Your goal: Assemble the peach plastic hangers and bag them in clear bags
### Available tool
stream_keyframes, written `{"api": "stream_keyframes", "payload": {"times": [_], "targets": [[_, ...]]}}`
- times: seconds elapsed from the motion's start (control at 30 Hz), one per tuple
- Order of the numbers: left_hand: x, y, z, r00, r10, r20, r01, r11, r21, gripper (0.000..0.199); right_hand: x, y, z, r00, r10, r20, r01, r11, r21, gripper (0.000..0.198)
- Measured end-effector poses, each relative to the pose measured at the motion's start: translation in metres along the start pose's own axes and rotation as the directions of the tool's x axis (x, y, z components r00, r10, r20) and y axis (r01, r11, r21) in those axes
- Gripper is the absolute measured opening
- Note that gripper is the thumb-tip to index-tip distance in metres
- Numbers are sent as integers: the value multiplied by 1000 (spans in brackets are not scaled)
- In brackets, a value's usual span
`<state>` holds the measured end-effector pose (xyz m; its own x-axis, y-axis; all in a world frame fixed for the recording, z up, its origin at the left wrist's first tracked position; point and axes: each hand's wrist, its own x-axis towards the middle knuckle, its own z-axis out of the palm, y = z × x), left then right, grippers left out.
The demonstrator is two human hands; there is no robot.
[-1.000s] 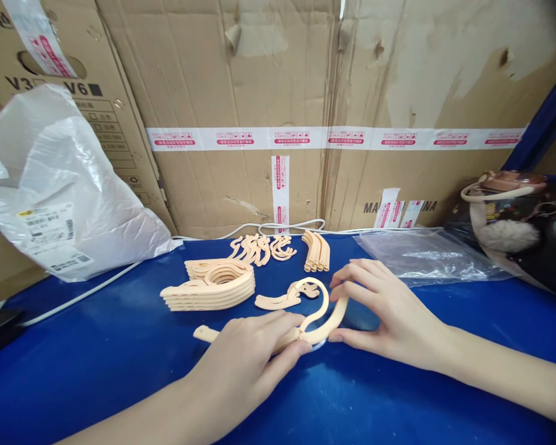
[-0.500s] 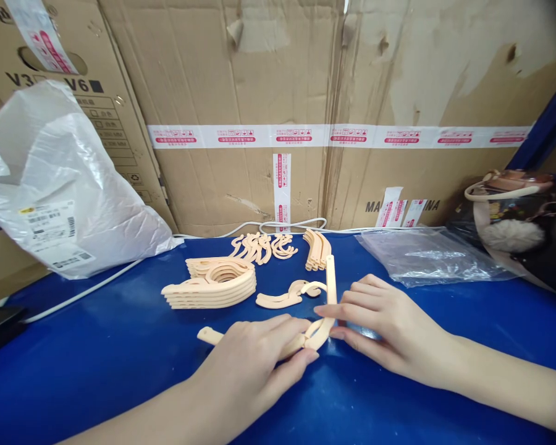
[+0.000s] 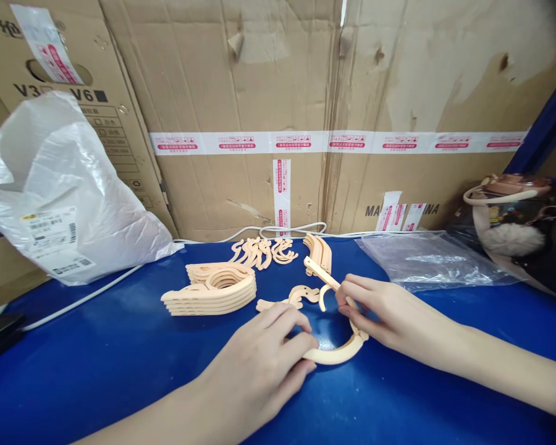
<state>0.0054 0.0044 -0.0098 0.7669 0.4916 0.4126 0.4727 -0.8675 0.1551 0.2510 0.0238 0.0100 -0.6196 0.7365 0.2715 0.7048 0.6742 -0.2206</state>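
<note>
Gripping lower left of jointed tan piece (image 3: 336,356) in left hand (image 3: 266,358), back upward, fingers curled, thumb on near side. Slanting left forearm (image 3: 167,411) up toward piece from its lower left, wrist nearly straight. Pinching right side of piece in right hand (image 3: 383,307), fingers bent; extending right forearm (image 3: 495,366) off to its right, lower toward elbow.

A tall brown cardboard sheet (image 3: 241,93) stands like a wall behind a glossy blue table (image 3: 143,364), its face creased, scuffed and torn in spots, with white tape (image 3: 204,143) printed in red running across it. On the left rises another cardboard panel (image 3: 86,37) marked V3 and V6. A blue post (image 3: 551,123) slants at the right, perhaps part of a shelf; that corner is dim. Pale light glints off the tabletop.
</note>
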Motion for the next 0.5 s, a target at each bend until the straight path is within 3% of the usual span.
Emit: {"api": "stream_keyframes", "payload": {"times": [0.23, 0.37, 0.5], "targets": [[-3, -7, 4, 955, -246, 167, 258, 965, -56, 64, 0, 10, -10, 989, 17, 147, -9, 998, -62, 13], [-5, -10, 9, 933, -298, 200, 307, 952, -14, 67, -4, 21, -7, 991, 8, 136, 9, 992, -124, 16], [-7, -7, 10, 955, -284, 83, 277, 957, 92, 60, -3, 30, -2, 993, -9, 115, 36, 972, -231, 18]]}}
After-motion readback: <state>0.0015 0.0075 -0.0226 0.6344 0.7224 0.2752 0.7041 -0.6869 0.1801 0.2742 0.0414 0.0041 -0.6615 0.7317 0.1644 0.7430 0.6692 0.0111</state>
